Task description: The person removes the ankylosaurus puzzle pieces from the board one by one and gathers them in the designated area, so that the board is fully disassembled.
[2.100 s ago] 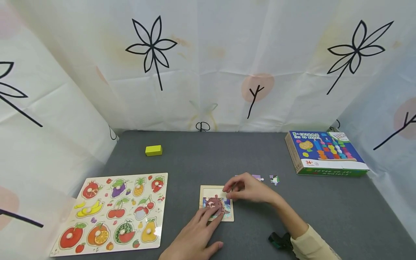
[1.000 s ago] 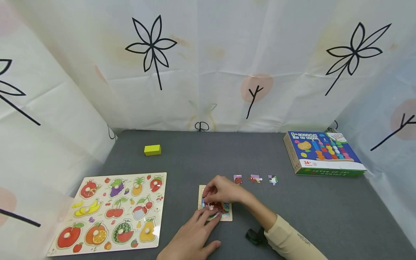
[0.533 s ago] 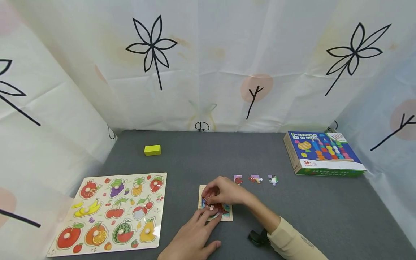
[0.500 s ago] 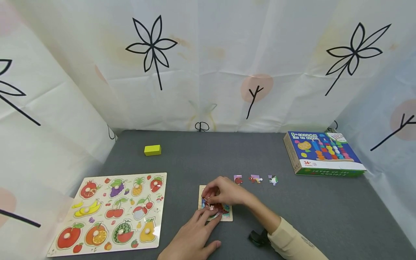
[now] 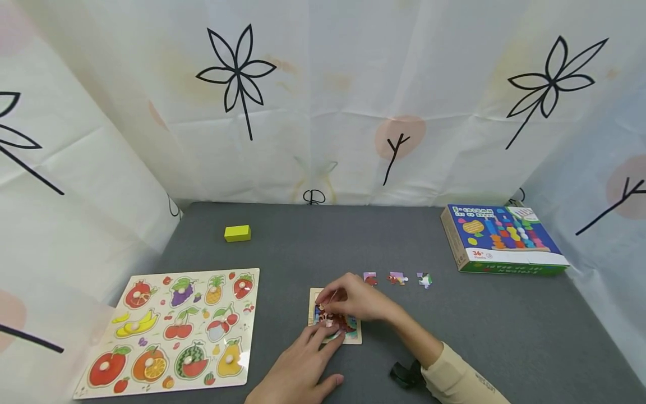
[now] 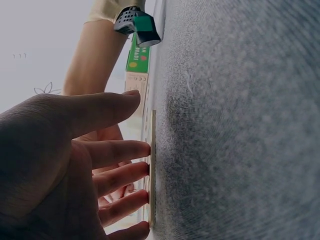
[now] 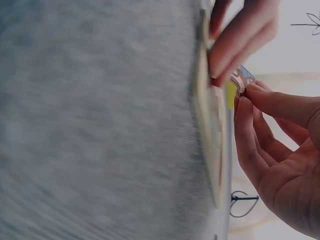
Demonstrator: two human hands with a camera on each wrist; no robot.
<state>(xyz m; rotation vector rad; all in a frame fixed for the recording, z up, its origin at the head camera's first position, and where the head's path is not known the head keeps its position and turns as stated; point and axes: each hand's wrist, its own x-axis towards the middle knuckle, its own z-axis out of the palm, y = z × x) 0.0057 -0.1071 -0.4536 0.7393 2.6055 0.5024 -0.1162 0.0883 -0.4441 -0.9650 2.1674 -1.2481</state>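
Note:
A small wooden puzzle tray [image 5: 359, 338] lies on the grey table, partly filled with brown and blue jigsaw pieces. My left hand [image 5: 303, 362] rests its extended fingertips on the tray's lower part, thumb spread to the side. Over the tray's upper left, my right hand [image 5: 358, 300] pinches a jigsaw piece [image 7: 243, 79] between thumb and fingers. In the right wrist view that piece is tilted and shows brown, white and blue. Both hands cover much of the picture. Beyond the tray lie three loose pieces: a first [image 5: 370, 279], a second [image 5: 397, 278] and a third [image 5: 424, 280].
A fruit peg board [image 5: 202, 292] lies at the left. A yellow block [image 5: 237, 233] stands behind it. At the back right is a blue and green toy box [image 5: 507, 238]. Patterned white cloth [image 5: 343, 84] walls the table on the back and sides.
My right hand has moved left from the tray's right edge to its upper left, uncovering the loose pieces. Lately it shifts only slightly, the piece tilting in its fingers. My left hand stays put.

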